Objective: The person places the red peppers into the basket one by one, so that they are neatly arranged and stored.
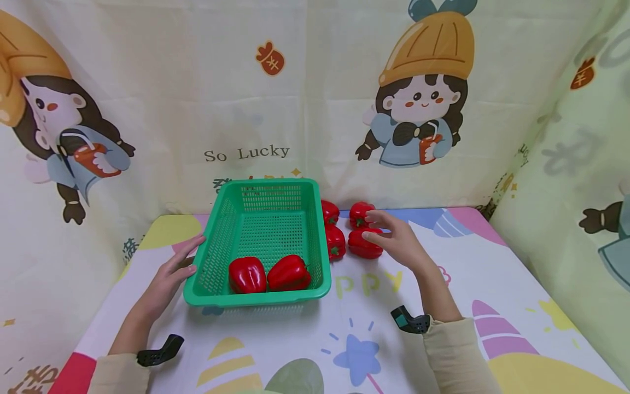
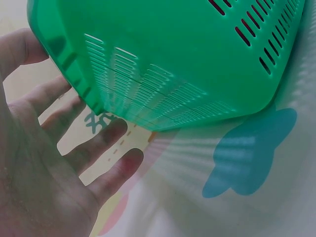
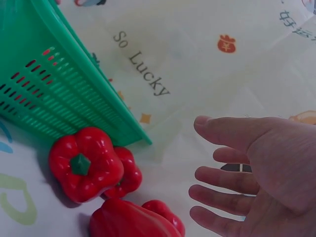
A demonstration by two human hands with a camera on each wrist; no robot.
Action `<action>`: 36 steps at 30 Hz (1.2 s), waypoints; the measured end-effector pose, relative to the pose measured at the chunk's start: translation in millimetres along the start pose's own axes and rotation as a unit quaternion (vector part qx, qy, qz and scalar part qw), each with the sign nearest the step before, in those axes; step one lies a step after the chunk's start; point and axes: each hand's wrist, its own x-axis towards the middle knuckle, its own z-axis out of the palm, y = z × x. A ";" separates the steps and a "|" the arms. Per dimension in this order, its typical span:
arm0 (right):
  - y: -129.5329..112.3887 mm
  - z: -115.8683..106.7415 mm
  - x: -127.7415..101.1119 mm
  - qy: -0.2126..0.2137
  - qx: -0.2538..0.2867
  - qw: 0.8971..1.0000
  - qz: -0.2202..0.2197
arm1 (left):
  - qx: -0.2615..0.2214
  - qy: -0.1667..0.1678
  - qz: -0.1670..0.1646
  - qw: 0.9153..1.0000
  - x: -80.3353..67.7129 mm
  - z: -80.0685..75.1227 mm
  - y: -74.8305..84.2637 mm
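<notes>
A green slotted basket (image 1: 256, 297) stands mid-table with two red peppers (image 1: 246, 274) (image 1: 289, 272) lying against its front wall. My left hand (image 1: 189, 257) rests with straight fingers on the basket's left rim; in the left wrist view its spread fingers (image 2: 98, 148) lie beside the basket's wall (image 2: 187, 59). Several more red peppers (image 1: 365, 244) (image 1: 336, 242) (image 1: 361, 213) sit on the table just right of the basket. My right hand (image 1: 381, 229) hovers over them, fingers relaxed and holding nothing; in the right wrist view it (image 3: 217, 168) is just apart from the peppers (image 3: 84, 163).
The table (image 1: 492, 284) wears a colourful cartoon cloth. Printed fabric walls close in the back and both sides, right behind the basket and peppers. A black wrist-camera mount (image 1: 410, 322) sits on each forearm.
</notes>
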 end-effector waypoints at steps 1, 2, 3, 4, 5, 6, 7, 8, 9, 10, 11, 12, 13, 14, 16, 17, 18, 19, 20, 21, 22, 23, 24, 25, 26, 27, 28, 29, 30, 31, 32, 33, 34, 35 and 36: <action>0.7 -0.2 0.2 0.001 0.000 1.000 -0.001 | 0.001 0.000 0.001 1.000 0.0 0.0 -0.4; 1.7 -0.3 0.3 0.002 -0.001 1.000 -0.002 | 0.001 -0.001 0.002 1.000 -0.1 0.1 -0.7; 2.6 -0.3 0.5 0.002 -0.001 1.000 -0.002 | 0.001 0.000 0.002 1.000 -0.2 0.2 -1.2; 3.4 -0.4 0.8 0.003 -0.001 1.000 -0.003 | 0.002 0.000 0.001 1.000 -0.2 0.2 -1.6; 4.3 -0.5 1.0 0.004 -0.001 1.000 -0.003 | 0.003 0.000 0.001 1.000 0.0 0.1 -2.2; 4.9 -0.5 1.3 0.005 -0.001 1.000 -0.003 | 0.003 0.000 0.000 1.000 0.2 0.2 -2.6; 6.1 -0.5 1.4 0.006 -0.002 1.000 -0.003 | 0.003 0.001 -0.001 1.000 0.3 0.2 -2.8; 7.1 -0.5 1.7 0.006 -0.003 1.000 -0.003 | 0.003 0.001 -0.002 1.000 0.5 0.1 -2.9; 7.9 -0.5 1.9 0.007 -0.003 1.000 -0.002 | 0.003 0.002 -0.003 1.000 0.5 0.1 -3.0; 8.7 -0.6 2.1 0.007 -0.003 1.000 0.000 | 0.002 0.003 -0.003 1.000 0.5 0.1 -2.9; 9.7 -0.6 2.2 0.008 -0.004 1.000 0.002 | 0.002 0.002 -0.002 1.000 0.4 0.2 -2.7; 10.5 -0.6 2.3 0.009 -0.005 1.000 0.004 | 0.001 0.002 -0.001 1.000 0.1 0.2 -2.4; 11.2 -0.7 2.4 0.009 -0.005 1.000 0.006 | 0.000 0.002 0.001 1.000 0.0 0.2 -2.1; 11.7 -0.7 2.5 0.009 -0.005 1.000 0.007 | 0.001 0.001 0.003 1.000 -0.2 0.2 -1.8; 12.3 -0.8 2.6 0.010 -0.005 1.000 0.009 | 0.000 0.001 0.007 1.000 -0.4 0.1 -0.9; 12.4 -0.8 2.6 0.010 -0.004 1.000 0.010 | 0.000 0.000 0.008 1.000 -0.4 0.0 -0.4; 12.5 -0.9 2.7 0.010 -0.004 1.000 0.011 | -0.001 0.000 0.008 1.000 -0.4 0.0 0.1; 12.5 -1.1 2.6 0.010 -0.004 1.000 0.011 | -0.001 0.000 0.008 1.000 -0.4 0.0 0.4; 12.6 -1.2 2.7 0.010 -0.004 1.000 0.012 | -0.002 0.000 0.007 1.000 -0.3 0.0 0.7; 12.5 -1.3 2.7 0.010 -0.004 1.000 0.013 | -0.002 -0.001 0.006 1.000 -0.2 0.0 0.8; 12.8 -1.5 2.6 0.011 -0.004 1.000 0.013 | -0.003 -0.001 0.005 1.000 -0.2 0.1 0.9; 13.0 -1.7 2.5 0.011 -0.005 1.000 0.014 | -0.003 -0.001 0.005 1.000 -0.2 0.3 1.1; 13.4 -2.0 2.4 0.011 -0.006 1.000 0.015 | -0.003 -0.001 0.005 1.000 -0.2 0.3 1.1; 13.6 -2.1 2.4 0.011 -0.007 1.000 0.015 | -0.003 -0.001 0.005 1.000 -0.3 0.4 1.2; 13.8 -2.2 2.3 0.011 -0.007 1.000 0.015 | -0.003 -0.001 0.005 1.000 -0.3 0.4 1.3; 14.2 -2.4 2.1 0.011 -0.007 1.000 0.016 | -0.003 -0.001 0.006 1.000 -0.5 0.4 1.4; 14.5 -2.5 2.0 0.011 -0.008 1.000 0.016 | -0.002 -0.001 0.006 1.000 -0.6 0.4 1.5; 14.7 -2.6 1.9 0.011 -0.007 1.000 0.017 | -0.002 -0.001 0.006 1.000 -0.7 0.4 1.7; 15.0 -2.6 1.9 0.012 -0.006 1.000 0.017 | -0.002 -0.001 0.005 1.000 -0.8 0.5 1.9; 15.1 -2.6 1.9 0.012 -0.004 1.000 0.017 | -0.002 0.000 0.004 1.000 -0.8 0.6 2.1; 15.3 -2.6 2.0 0.012 -0.003 1.000 0.017 | -0.002 0.000 0.003 1.000 -0.7 0.8 2.3; 15.6 -2.7 2.0 0.013 -0.003 1.000 0.017 | -0.002 0.001 0.003 1.000 -0.7 0.9 2.5; 16.0 -2.7 2.2 0.013 -0.002 1.000 0.017 | -0.002 0.001 0.002 1.000 -0.6 1.0 2.7; 16.4 -2.8 2.3 0.014 -0.001 1.000 0.017 | -0.002 0.001 0.001 1.000 -0.5 1.1 2.8; 16.8 -2.8 2.5 0.014 -0.001 1.000 0.018 | -0.003 0.001 0.001 1.000 -0.3 1.2 2.9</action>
